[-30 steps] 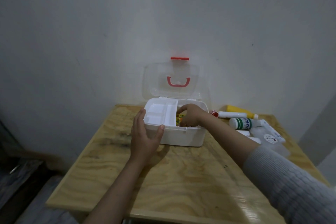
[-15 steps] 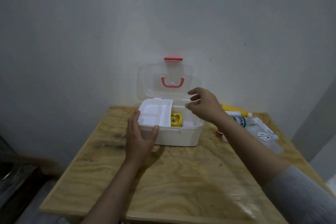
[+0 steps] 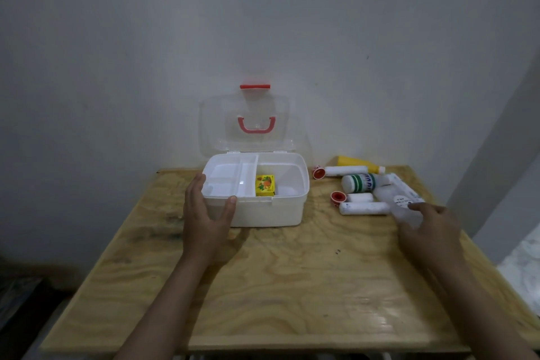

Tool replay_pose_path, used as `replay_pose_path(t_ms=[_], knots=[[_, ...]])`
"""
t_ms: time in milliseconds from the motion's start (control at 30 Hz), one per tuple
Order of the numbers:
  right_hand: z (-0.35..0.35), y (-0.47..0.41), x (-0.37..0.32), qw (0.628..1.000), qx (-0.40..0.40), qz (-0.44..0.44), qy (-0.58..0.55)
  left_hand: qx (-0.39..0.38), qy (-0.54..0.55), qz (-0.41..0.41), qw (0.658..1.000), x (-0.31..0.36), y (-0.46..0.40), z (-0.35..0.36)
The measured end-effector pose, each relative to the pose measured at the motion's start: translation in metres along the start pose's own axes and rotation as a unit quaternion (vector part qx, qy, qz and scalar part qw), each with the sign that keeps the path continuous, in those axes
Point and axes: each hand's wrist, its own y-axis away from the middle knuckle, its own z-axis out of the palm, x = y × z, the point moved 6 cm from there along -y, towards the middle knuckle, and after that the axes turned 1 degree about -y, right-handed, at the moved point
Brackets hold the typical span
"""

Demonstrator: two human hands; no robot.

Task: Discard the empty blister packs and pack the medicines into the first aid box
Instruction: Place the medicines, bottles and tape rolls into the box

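The first aid box (image 3: 257, 207) is white plastic with rounded corners, standing on the plywood table (image 3: 292, 272) near the wall, its long axis running left to right. Its clear lid (image 3: 245, 114) stands upright against the wall, with a red handle (image 3: 256, 125) and red latch (image 3: 254, 86). A white tray (image 3: 228, 181) fills the left half; a small yellow carton (image 3: 265, 185) sits in the right compartment beside the tray. The left hand (image 3: 206, 222) braces the box's front-left corner, fingers spread, thumb on the front rim. To the right lie medicines: a yellow tube (image 3: 355, 161), a green-striped bottle (image 3: 361, 183) and white tubes (image 3: 365, 208), mostly lengthwise left to right. The right hand (image 3: 429, 228) hovers at this pile, fingers loosely apart, touching a clear packet (image 3: 404, 209).
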Motion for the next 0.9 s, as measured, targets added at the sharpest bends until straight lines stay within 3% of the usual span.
replay_pose_path(t_ms=[567,900], knots=[[-0.009,0.008,0.005,0.995,0.069,-0.022,-0.074,-0.010,-0.001,0.002,1.000,0.004,0.000,-0.001],[-0.020,0.018,-0.021,0.987,0.105,-0.088,-0.084,-0.010,0.004,-0.003,1.000,0.001,0.000,-0.001]])
